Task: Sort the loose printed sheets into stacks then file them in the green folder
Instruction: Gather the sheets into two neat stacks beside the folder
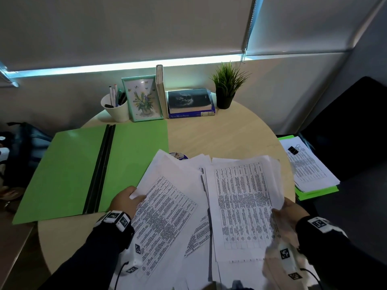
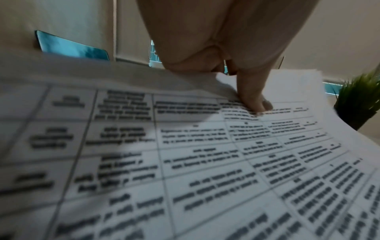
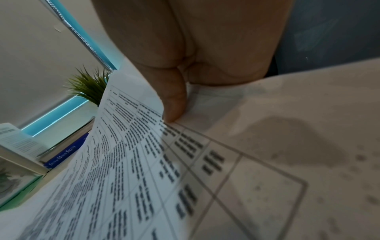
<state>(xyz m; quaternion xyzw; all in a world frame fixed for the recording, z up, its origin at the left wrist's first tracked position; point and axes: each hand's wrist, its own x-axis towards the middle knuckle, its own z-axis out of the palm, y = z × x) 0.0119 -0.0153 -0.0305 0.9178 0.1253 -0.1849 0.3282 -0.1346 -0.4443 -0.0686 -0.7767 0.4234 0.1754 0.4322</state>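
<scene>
A green folder (image 1: 69, 168) lies open and flat on the left of the round table. Loose printed sheets (image 1: 188, 216) with tables of text are fanned over the near side of the table. My left hand (image 1: 127, 200) pinches the left edge of a tilted batch of sheets (image 2: 185, 154), thumb on top. On the right, my right hand (image 1: 287, 214) grips the edge of an upright batch of sheets (image 1: 243, 206); the right wrist view shows the thumb on a curling sheet (image 3: 127, 146). The fingers under the paper are hidden.
At the table's back stand a white pen cup (image 1: 116, 109), a framed flower picture (image 1: 142, 99), stacked books (image 1: 191, 103) and a potted plant (image 1: 227, 86). A clipped stack of sheets on another green folder (image 1: 310, 170) lies at the right. A small round object (image 1: 178, 155) peeks out behind the sheets.
</scene>
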